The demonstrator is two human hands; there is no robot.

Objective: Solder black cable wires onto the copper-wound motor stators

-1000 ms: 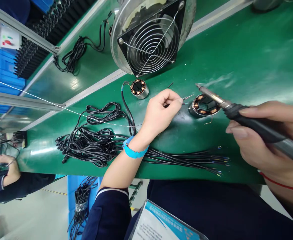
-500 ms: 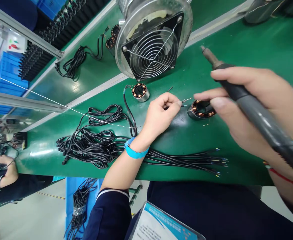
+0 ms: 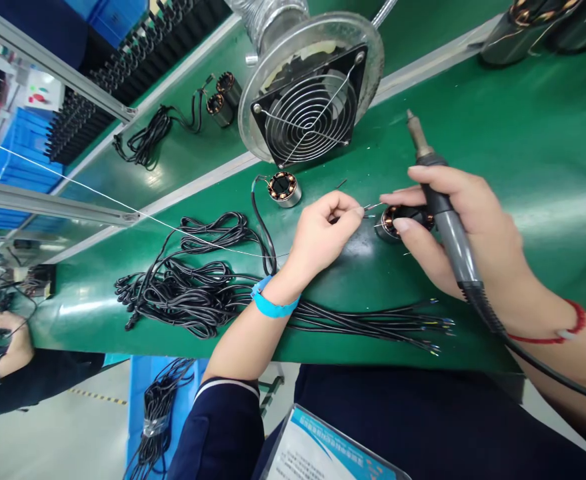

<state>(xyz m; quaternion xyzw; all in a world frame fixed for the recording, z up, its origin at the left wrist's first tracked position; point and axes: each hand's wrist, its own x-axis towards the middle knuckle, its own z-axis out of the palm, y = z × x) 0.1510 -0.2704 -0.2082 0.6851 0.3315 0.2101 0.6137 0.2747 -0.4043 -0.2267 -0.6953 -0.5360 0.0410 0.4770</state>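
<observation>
My left hand (image 3: pixel 325 227) is pinched on thin wire ends that poke out past its fingertips. In my right hand (image 3: pixel 477 233) a soldering iron (image 3: pixel 453 243) is held, its tip pointing up and away from the wires. The thumb and forefinger of that hand reach left, the forefinger close to the wire ends; whether it touches them I cannot tell. Just below those fingers a motor stator (image 3: pixel 390 227) with copper windings stands on the green bench, partly hidden. Another stator (image 3: pixel 283 190), joined to a black cable, stands behind my left hand.
A fume extractor fan (image 3: pixel 309 120) stands at the back. Coiled black cables (image 3: pixel 193 293) lie left, their stripped ends (image 3: pixel 437 325) stretching right under my left forearm. More stators (image 3: pixel 220 110) sit on the rear ledge. At far left a co-worker's hand (image 3: pixel 3 321) shows.
My right hand has drawn back from the camera, and the soldering iron now stands more upright. Its forefinger is closer to the wire ends. My left hand has barely moved.
</observation>
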